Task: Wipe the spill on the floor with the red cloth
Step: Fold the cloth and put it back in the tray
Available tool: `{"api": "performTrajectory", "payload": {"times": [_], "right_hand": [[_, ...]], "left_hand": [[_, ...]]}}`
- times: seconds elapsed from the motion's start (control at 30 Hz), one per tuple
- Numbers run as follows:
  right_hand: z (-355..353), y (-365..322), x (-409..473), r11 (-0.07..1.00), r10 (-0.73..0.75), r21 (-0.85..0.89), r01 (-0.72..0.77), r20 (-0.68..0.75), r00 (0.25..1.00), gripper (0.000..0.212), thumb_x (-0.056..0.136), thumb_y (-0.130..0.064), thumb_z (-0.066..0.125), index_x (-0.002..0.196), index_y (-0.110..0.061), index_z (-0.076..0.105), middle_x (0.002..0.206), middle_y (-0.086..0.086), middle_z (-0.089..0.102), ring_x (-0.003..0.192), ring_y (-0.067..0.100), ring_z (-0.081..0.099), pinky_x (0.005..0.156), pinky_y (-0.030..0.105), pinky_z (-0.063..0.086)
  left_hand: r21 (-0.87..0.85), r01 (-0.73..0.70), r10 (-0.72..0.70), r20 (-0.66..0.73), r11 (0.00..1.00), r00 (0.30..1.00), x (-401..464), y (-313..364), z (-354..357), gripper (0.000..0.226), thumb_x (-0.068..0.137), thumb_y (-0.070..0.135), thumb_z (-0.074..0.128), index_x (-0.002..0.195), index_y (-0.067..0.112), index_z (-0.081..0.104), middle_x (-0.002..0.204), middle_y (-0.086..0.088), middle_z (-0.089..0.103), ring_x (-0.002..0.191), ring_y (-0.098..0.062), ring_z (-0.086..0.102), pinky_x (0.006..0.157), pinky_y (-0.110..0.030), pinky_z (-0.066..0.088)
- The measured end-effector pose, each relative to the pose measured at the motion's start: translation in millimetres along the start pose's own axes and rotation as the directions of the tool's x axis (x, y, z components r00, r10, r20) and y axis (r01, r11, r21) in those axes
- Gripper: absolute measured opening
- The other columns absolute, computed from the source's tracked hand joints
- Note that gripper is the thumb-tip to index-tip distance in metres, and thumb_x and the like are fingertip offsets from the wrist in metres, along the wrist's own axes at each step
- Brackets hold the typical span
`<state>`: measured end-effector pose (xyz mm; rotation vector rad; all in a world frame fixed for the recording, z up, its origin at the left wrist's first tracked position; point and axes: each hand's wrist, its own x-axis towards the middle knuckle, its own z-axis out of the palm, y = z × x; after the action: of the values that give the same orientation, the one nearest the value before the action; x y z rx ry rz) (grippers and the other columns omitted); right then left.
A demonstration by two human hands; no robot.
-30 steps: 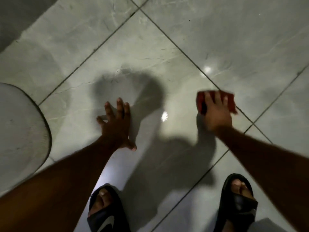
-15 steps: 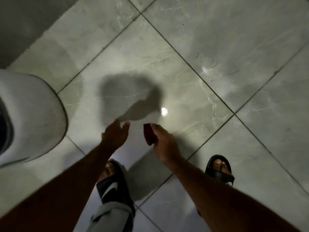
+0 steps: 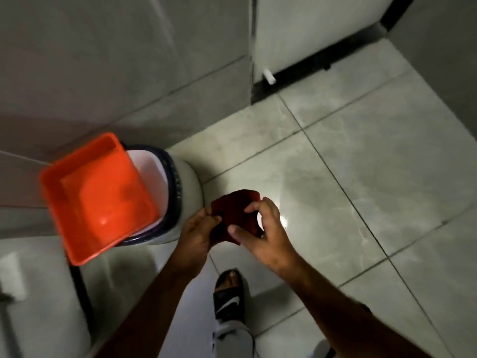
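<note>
The red cloth (image 3: 236,211) is dark red and folded, held up in the air between both hands near the middle of the view. My left hand (image 3: 195,235) pinches its left edge. My right hand (image 3: 263,235) grips its right and lower side with thumb and fingers curled over it. Below and to the right lies the grey marble-tile floor (image 3: 361,182), with a bright light reflection beside my right hand. No spill can be made out on the tiles.
An orange square basin (image 3: 95,197) rests tilted on a white bucket with a dark rim (image 3: 180,187), just left of my hands. A white door (image 3: 309,29) and grey tiled wall (image 3: 116,60) stand behind. My sandalled foot (image 3: 229,293) is below.
I have risen from the floor and turned toward the bucket. The cloth, pressed on the tiles by my right hand a second ago, is now lifted and held in both hands.
</note>
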<state>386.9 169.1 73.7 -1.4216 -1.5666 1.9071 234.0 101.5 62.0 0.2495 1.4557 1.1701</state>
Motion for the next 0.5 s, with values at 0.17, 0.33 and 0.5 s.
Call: {"api": "performTrajectory", "payload": {"times": [0.17,0.33,0.5], "right_hand": [[65.8,-47.4,49.2,0.843,0.265,0.393,-0.368,0.293,0.919,0.011,0.082,-0.022,0.065,0.087,-0.021,0.076,0.085,-0.006,0.073,0.084,0.015,0.064,0.063,0.031,0.052],[180.8,-60.1,91.6,0.920,0.252,0.230,-0.317,0.271,0.929,0.016,0.079,-0.009,0.070,0.094,-0.011,0.076,0.084,0.005,0.075,0.075,0.015,0.070,0.063,0.025,0.055],[266.4,-35.3,129.4,0.935,0.317,0.067,-0.348,0.282,0.906,0.041,0.074,-0.016,0.076,0.114,-0.011,0.065,0.102,0.010,0.070,0.093,0.023,0.066,0.081,0.032,0.054]], "left_hand": [[-0.128,-0.049,0.027,-0.166,0.991,0.986,-16.1,40.8,-87.4,0.034,0.096,0.013,0.036,0.117,0.009,0.063,0.109,-0.022,0.070,0.097,-0.038,0.066,0.072,-0.046,0.056],[-0.151,-0.064,-0.001,-0.395,0.986,0.919,-7.0,54.3,-179.4,0.025,0.096,0.017,0.042,0.102,0.013,0.067,0.091,-0.008,0.076,0.083,-0.030,0.070,0.061,-0.044,0.060],[-0.103,0.032,-0.076,-0.458,0.994,0.885,20.5,33.3,-248.8,0.010,0.094,0.019,0.054,0.100,0.018,0.062,0.092,-0.008,0.067,0.087,-0.025,0.063,0.071,-0.040,0.056]]}}
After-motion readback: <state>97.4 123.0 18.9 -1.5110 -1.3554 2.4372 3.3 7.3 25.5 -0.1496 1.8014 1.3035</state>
